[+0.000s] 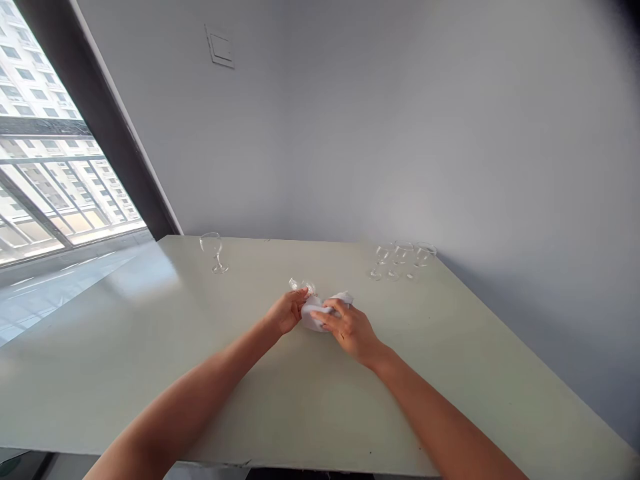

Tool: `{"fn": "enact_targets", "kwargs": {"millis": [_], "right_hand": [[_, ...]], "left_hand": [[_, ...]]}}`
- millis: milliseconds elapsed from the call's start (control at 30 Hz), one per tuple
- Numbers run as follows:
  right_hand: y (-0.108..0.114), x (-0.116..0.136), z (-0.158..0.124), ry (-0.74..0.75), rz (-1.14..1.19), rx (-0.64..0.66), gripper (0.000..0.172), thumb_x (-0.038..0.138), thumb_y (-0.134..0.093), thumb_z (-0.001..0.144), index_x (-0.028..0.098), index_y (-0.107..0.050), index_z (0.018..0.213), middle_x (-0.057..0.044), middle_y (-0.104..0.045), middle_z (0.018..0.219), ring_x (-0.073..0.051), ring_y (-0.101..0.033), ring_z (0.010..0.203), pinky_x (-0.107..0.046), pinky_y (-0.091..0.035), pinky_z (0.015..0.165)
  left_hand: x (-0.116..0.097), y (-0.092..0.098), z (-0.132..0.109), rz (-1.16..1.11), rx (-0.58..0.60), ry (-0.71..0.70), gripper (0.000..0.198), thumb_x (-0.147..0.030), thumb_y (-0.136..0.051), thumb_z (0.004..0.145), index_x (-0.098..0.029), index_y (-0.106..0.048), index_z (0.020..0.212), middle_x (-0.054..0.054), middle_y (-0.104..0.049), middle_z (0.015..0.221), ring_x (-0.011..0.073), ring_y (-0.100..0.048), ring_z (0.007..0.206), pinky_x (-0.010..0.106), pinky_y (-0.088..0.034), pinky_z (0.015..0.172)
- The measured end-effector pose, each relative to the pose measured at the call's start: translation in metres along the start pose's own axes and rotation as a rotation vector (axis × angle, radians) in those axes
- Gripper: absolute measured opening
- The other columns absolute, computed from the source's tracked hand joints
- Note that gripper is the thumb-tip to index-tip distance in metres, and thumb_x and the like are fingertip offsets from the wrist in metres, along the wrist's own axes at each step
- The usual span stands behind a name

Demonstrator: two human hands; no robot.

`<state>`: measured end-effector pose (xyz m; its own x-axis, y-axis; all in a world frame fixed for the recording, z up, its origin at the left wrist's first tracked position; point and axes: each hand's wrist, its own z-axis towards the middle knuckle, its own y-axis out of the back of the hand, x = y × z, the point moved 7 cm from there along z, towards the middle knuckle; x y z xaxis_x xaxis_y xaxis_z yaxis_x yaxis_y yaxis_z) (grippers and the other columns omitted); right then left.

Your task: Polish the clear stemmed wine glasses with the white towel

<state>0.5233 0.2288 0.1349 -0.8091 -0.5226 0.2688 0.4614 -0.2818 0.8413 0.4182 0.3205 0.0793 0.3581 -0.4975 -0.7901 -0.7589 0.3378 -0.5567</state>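
Observation:
A clear stemmed glass [295, 285] is gripped in my left hand [289, 311], its fingers closed around it over the middle of the table. The glass is tilted, and part of it is hidden by the fingers and the cloth. My right hand [351, 328] is closed on a white cloth [313, 319], which bunches up against the glass and my left fingertips. Whether the cloth is cotton or paper cannot be made out.
One stemmed glass [212, 250] stands upright at the back left of the pale table [320, 407]. Several more glasses [403, 255] stand close together at the back right, near the wall [450, 120]. A window [55, 160] with railings is on the left.

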Motion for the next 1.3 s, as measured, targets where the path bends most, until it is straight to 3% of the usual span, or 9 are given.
{"fn": "enact_targets", "kwargs": {"millis": [267,400,533,667,767,867,1000,1167,1300], "right_hand": [[-0.018,-0.054,-0.004,-0.583,1.206,-0.195,0.027,0.038,-0.063,0.072,0.022,-0.062,0.094,0.002,-0.056,0.074,-0.01,-0.046,0.06,-0.022,-0.036,0.053],[-0.05,-0.047,-0.01,-0.865,1.671,-0.239,0.024,0.043,-0.06,0.072,0.02,-0.054,0.073,0.007,-0.043,0.053,-0.007,-0.032,0.043,-0.02,-0.029,0.042],[-0.073,-0.028,-0.016,-1.059,1.834,-0.098,0.018,0.035,-0.047,0.078,0.02,-0.047,0.068,0.006,-0.041,0.051,-0.008,-0.036,0.041,-0.021,-0.029,0.038],[-0.077,-0.015,-0.02,-1.034,1.668,0.096,0.024,0.038,-0.043,0.078,0.019,-0.044,0.063,0.005,-0.041,0.049,-0.009,-0.036,0.04,-0.021,-0.029,0.039],[-0.061,-0.01,-0.016,-0.743,1.195,0.248,0.029,0.041,-0.048,0.078,0.018,-0.05,0.061,0.004,-0.045,0.053,-0.008,-0.039,0.043,-0.022,-0.032,0.044],[-0.021,-0.013,-0.007,-0.457,0.53,0.048,0.027,0.04,-0.047,0.082,0.019,-0.059,0.073,-0.002,-0.056,0.075,-0.011,-0.05,0.057,-0.024,-0.036,0.055],[0.016,-0.015,0.004,-0.343,-0.019,-0.211,0.027,0.037,-0.041,0.087,0.02,-0.061,0.094,-0.004,-0.059,0.082,-0.012,-0.055,0.063,-0.023,-0.035,0.055],[-0.006,-0.024,0.026,-0.302,-0.186,-0.02,0.025,0.034,-0.041,0.087,0.021,-0.061,0.091,-0.004,-0.063,0.079,-0.015,-0.058,0.067,-0.024,-0.035,0.055],[-0.018,-0.067,0.036,-0.498,-0.118,0.031,0.021,0.03,-0.042,0.086,0.024,-0.062,0.086,-0.001,-0.065,0.086,-0.014,-0.058,0.077,-0.023,-0.036,0.062]], "left_hand": [[-0.004,-0.014,-0.002,-0.155,0.042,-0.085,0.016,-0.023,-0.061,0.075,-0.012,-0.056,0.086,0.008,-0.063,0.093,0.0125,-0.062,0.079,0.022,-0.05,0.076],[-0.017,-0.017,-0.01,-0.095,-0.034,-0.324,0.032,-0.023,-0.068,0.07,-0.017,-0.047,0.093,0.005,-0.06,0.097,0.0163,-0.063,0.085,0.028,-0.05,0.081],[-0.028,-0.02,-0.02,0.045,-0.098,-0.482,0.052,-0.025,-0.071,0.065,-0.023,-0.037,0.105,0.006,-0.055,0.107,0.0193,-0.064,0.084,0.037,-0.051,0.078],[-0.039,-0.019,-0.024,0.119,-0.122,-0.57,0.055,-0.028,-0.071,0.065,-0.024,-0.035,0.106,0.007,-0.052,0.109,0.0201,-0.064,0.085,0.041,-0.05,0.079],[-0.047,-0.016,-0.024,0.166,-0.139,-0.619,0.058,-0.028,-0.071,0.064,-0.025,-0.033,0.108,0.007,-0.051,0.11,0.0199,-0.064,0.084,0.04,-0.051,0.077],[-0.05,-0.018,-0.026,0.234,-0.15,-0.643,0.06,-0.026,-0.072,0.062,-0.026,-0.033,0.108,0.007,-0.052,0.111,0.0192,-0.063,0.086,0.038,-0.049,0.08],[-0.042,-0.027,-0.031,0.276,-0.123,-0.634,0.064,-0.022,-0.074,0.059,-0.026,-0.035,0.11,0.007,-0.051,0.114,0.0184,-0.062,0.09,0.036,-0.046,0.085],[-0.023,-0.033,-0.029,0.33,-0.042,-0.607,0.064,-0.022,-0.072,0.062,-0.028,-0.034,0.114,0.008,-0.048,0.119,0.0186,-0.061,0.092,0.035,-0.045,0.086],[-0.013,-0.015,-0.016,0.468,-0.103,-0.63,0.068,-0.027,-0.07,0.065,-0.03,-0.033,0.122,0.008,-0.041,0.128,0.0191,-0.054,0.104,0.033,-0.041,0.089]]}}
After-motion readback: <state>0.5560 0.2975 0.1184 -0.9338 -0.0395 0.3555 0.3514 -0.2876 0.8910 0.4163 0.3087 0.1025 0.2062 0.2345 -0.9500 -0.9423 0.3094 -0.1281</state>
